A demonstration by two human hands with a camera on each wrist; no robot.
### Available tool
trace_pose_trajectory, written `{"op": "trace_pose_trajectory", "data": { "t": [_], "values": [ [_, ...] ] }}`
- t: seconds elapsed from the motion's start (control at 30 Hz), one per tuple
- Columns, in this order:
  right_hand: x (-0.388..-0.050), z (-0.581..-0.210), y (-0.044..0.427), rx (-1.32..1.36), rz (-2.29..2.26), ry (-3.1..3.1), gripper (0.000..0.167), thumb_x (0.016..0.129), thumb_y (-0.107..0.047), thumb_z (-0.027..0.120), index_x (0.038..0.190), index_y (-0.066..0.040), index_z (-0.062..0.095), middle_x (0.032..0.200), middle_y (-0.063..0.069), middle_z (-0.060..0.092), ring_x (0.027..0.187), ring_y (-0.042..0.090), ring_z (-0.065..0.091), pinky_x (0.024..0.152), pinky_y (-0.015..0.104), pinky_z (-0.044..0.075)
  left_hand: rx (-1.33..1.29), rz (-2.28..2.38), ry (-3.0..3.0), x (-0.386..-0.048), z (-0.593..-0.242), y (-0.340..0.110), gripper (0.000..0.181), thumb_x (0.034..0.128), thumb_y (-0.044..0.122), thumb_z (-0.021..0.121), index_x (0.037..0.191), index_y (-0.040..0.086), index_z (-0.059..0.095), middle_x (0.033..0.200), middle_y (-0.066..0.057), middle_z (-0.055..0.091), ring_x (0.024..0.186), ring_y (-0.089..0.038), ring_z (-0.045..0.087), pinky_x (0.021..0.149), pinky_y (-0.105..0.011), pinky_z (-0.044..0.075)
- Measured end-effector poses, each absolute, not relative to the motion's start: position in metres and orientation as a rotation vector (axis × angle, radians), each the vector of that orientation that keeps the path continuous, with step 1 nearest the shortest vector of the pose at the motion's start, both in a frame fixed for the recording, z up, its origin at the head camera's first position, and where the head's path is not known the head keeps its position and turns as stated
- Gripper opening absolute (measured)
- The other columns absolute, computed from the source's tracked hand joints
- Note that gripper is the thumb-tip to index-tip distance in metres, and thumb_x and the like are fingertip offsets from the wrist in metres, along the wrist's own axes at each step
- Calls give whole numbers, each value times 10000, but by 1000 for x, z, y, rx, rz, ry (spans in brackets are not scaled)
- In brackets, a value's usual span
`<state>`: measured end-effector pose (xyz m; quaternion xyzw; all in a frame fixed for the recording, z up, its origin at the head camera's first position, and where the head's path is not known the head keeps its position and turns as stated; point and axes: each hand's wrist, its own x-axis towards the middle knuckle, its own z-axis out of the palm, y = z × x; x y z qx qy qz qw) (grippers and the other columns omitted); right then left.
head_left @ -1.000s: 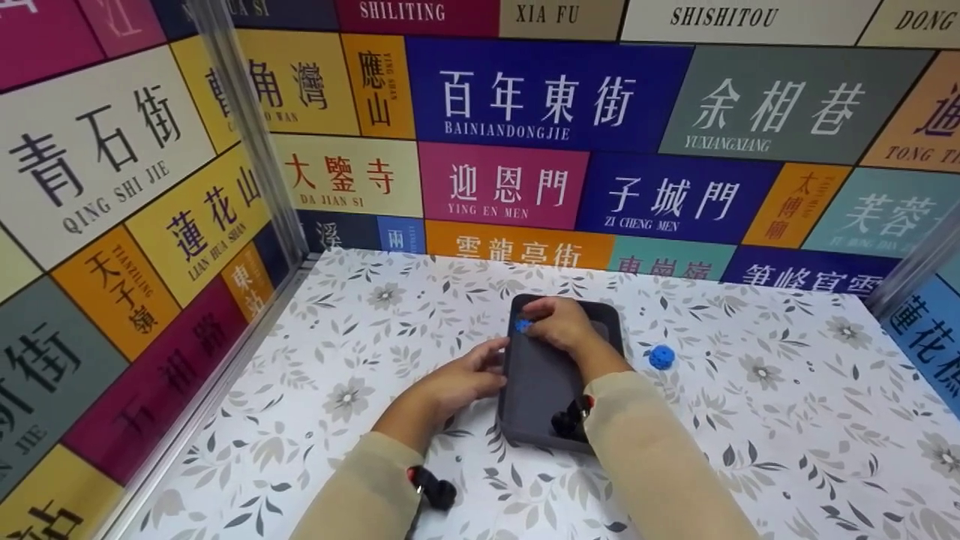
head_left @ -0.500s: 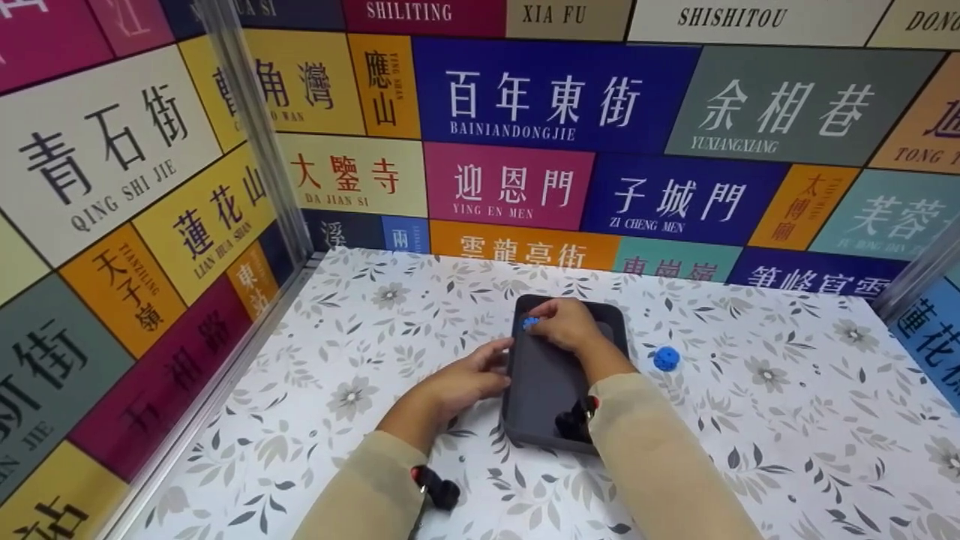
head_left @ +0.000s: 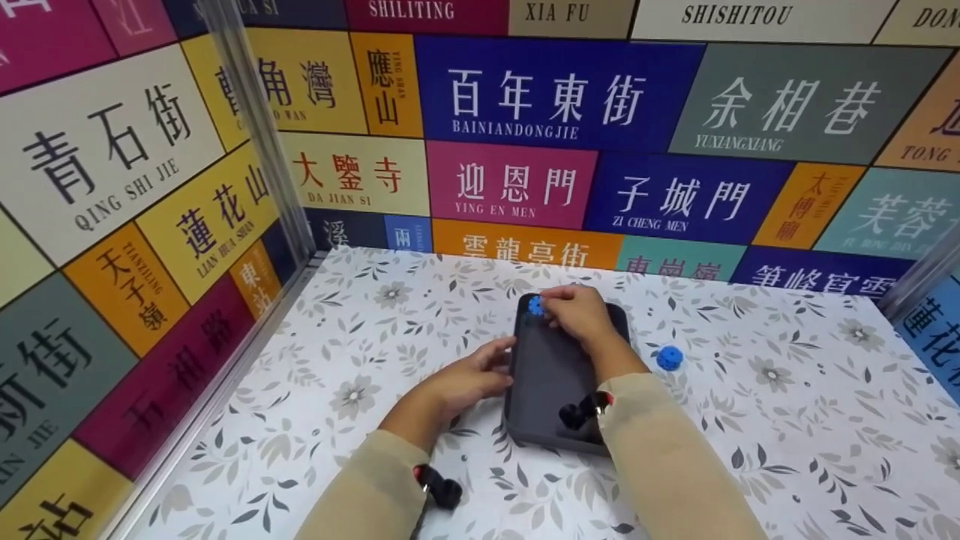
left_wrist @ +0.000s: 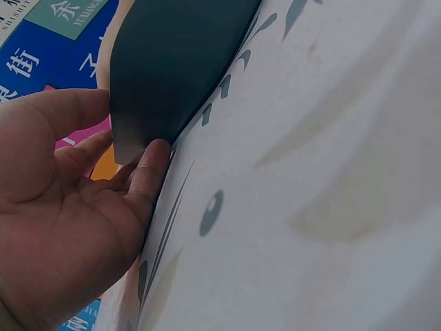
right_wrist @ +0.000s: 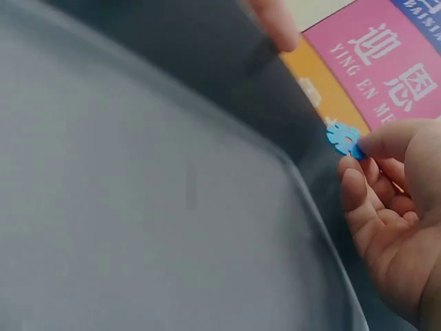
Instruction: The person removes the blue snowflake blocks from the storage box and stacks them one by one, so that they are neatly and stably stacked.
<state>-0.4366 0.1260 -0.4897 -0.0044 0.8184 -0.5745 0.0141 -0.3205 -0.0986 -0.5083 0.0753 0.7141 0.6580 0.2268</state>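
Observation:
My right hand (head_left: 581, 315) pinches a blue notched plastic disc (head_left: 535, 305) between thumb and fingers, at the far left corner of a dark grey tray (head_left: 551, 375). In the right wrist view the disc (right_wrist: 344, 140) shows its slotted edge and a hole in the middle. My left hand (head_left: 466, 381) rests against the left side of the tray. The left wrist view shows its thumb and fingertips touching the tray's dark outer wall (left_wrist: 172, 69), fingers loosely extended. Several more blue notched discs (head_left: 670, 358) lie in a small stack right of the tray.
The table (head_left: 390, 337) has a white cloth with grey leaves and flowers. Colourful panels with Chinese street names (head_left: 555, 90) stand at the back and on both sides. A small black camera sits on each wrist (head_left: 442, 491).
My right hand has moved slightly away from me with the blue disc, toward the tray's far edge. The left hand stays at the tray's side.

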Motion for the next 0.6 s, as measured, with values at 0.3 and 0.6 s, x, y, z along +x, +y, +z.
{"op": "trace_pose_trajectory", "data": {
  "t": [0.3,0.6],
  "values": [
    [-429,-459,125,56,-2067,2392,316,1005,-132,727,1273,34,741,945,30,744,737,93,703,717,213,644,273,1805,1987,-321,-509,-96,757,953,72,643,1653,236,406,1631,-128,497,1426,-268,572,1221,-441,477],
    [-394,-427,155,21,-2364,2135,395,997,-67,726,1337,124,662,890,-27,747,687,84,709,726,214,651,226,1783,2001,-321,-509,-98,760,969,99,647,1664,267,390,1655,-100,476,1412,-278,599,1276,-500,402]
  ]
}}
